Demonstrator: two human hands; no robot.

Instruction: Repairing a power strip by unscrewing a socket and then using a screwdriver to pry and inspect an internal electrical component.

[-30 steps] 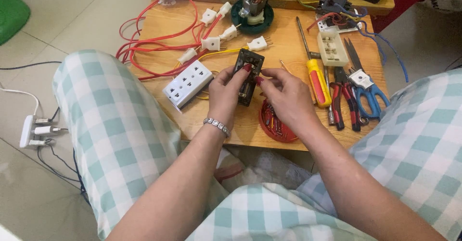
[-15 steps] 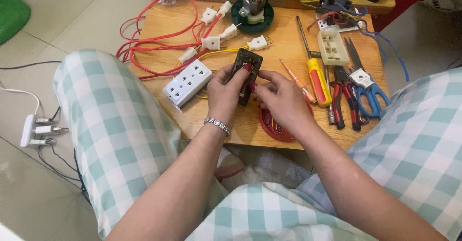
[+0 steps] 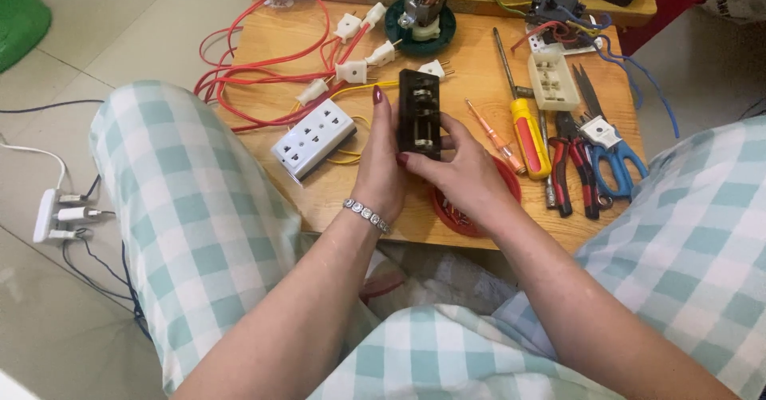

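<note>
- While both hands grip it, the black rectangular plastic switch housing (image 3: 420,112) stands upright at frame centre, metal contacts exposed.
- Left hand (image 3: 380,160) fingers clasp its left edge.
- Right hand (image 3: 459,175) fingers pinch its bottom.

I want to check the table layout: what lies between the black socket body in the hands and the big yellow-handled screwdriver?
In the head view, a small orange screwdriver lies between the black socket body and the yellow-handled screwdriver.

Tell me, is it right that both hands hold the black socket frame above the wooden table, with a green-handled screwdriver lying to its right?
Not quite: in the head view the screwdriver has a yellow handle, not green. Both the left hand and right hand do hold the black socket frame above the wooden table.
</note>
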